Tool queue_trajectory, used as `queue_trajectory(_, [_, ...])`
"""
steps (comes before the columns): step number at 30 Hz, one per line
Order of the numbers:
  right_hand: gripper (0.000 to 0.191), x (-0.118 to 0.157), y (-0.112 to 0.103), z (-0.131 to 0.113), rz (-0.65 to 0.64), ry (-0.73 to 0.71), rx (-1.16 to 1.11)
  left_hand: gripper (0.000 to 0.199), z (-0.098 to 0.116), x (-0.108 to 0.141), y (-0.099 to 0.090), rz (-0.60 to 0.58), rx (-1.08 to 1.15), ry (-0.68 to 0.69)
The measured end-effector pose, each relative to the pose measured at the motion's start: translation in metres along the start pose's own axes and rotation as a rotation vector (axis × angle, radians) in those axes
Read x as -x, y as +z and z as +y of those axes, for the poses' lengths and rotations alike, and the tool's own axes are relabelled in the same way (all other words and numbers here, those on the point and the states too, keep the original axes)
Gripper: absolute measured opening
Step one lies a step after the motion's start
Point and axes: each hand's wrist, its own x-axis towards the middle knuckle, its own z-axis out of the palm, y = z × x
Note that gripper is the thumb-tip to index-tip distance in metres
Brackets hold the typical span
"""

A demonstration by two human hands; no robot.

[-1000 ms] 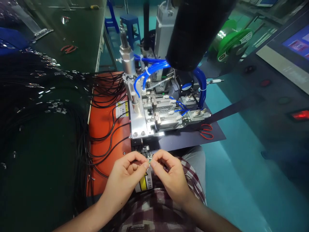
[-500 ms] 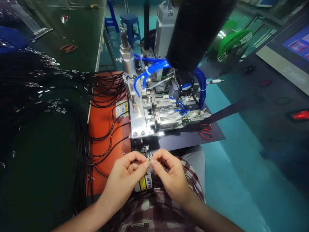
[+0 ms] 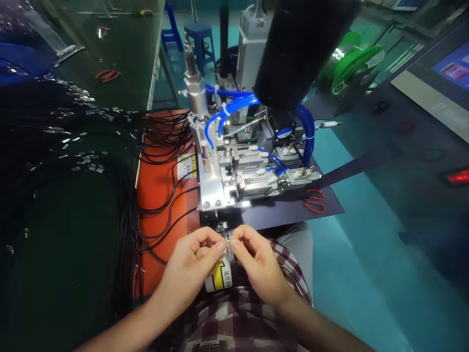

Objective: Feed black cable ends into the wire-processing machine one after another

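Strands — thin, greenish, too small to make out for certain — sit between the fingertips at the near side of the machine. The left hand pinches them from one side, the right hand from the other, thumbs against forefingers. Left of the machine, black cables bunch together; right of it lies a red-handled tool — beyond, a green spool.

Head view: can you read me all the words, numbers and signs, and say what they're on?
"运行方", then an unclear character: yellow-and-white label.
Warning triangle: sticker; its words are too small.
Too small or blurred: screen, spool label, oval badge, cloth tag.
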Motion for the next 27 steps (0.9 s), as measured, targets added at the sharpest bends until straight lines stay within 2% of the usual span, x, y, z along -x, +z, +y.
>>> queue_trajectory(3, [0.017, -0.002, 0.000, 0.001, -0.012, 0.062, -0.061, 0.024, 0.001, -0.006, -0.004, -0.112, 0.097, -0.110])
queue_trajectory(5, [0.016, -0.001, -0.001, 0.000, 0.000, 0.031, -0.018, 0.023, 0.000, -0.006, -0.005, -0.099, 0.049, -0.095])
queue_trajectory(8, [0.013, 0.002, 0.000, 0.002, 0.036, -0.066, 0.103, 0.020, -0.003, -0.004, -0.003, 0.018, -0.156, 0.046])
queue_trajectory(11, [0.012, 0.001, 0.001, 0.005, 0.057, -0.099, 0.139, 0.017, -0.005, -0.001, -0.002, 0.049, -0.370, 0.202])
queue_trajectory(14, [0.013, -0.006, -0.002, 0.007, 0.066, -0.053, 0.089, 0.013, -0.002, 0.000, -0.007, 0.054, -0.523, 0.276])
queue_trajectory(16, [0.015, -0.014, -0.006, 0.006, 0.075, -0.016, 0.066, 0.013, -0.001, -0.001, -0.014, 0.104, -0.628, 0.332])
queue_trajectory(20, [0.018, -0.030, -0.009, 0.009, 0.048, 0.063, 0.016, 0.015, -0.007, -0.009, -0.028, 0.169, -0.849, 0.528])
queue_trajectory(23, [0.019, -0.037, -0.007, 0.013, 0.020, 0.119, -0.014, 0.022, -0.017, -0.015, -0.037, 0.130, -0.942, 0.697])
queue_trajectory(27, [0.019, -0.038, -0.007, 0.016, -0.002, 0.174, -0.042, 0.032, -0.023, -0.018, -0.043, 0.053, -1.069, 0.807])
